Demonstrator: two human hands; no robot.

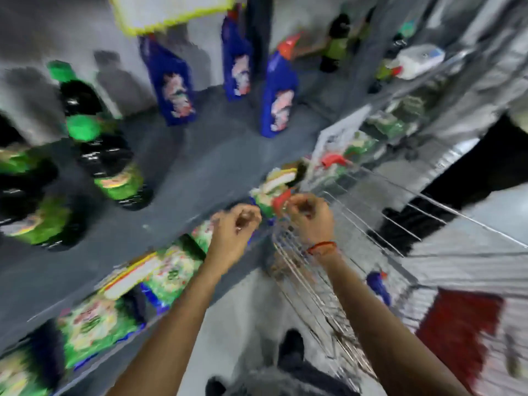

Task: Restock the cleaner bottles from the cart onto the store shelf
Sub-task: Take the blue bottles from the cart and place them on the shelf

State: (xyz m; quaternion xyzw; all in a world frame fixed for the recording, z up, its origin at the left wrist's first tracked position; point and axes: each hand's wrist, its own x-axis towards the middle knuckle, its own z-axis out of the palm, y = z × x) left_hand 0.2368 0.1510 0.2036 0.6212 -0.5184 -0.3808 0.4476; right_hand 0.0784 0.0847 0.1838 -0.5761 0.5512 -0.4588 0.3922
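Observation:
The view is heavily motion-blurred. Three blue cleaner bottles (278, 101) with red caps stand on the grey shelf (200, 167). The wire cart (357, 224) is to the right, and a blue bottle (377, 284) lies low inside it. My left hand (237, 224) hovers at the shelf's front edge with fingers curled and nothing visible in it. My right hand (310, 215) is curled over the cart's near corner. Its fingertips are against the red cap (281, 200) of a green-labelled bottle, but the blur hides whether it grips it.
Black bottles with green caps (105, 158) stand at the shelf's left. Green packets (171, 270) fill the shelf below. Another red-capped bottle (333, 161) and green packs sit in the cart's far end. A white jug (420, 61) lies on a rack at the back right.

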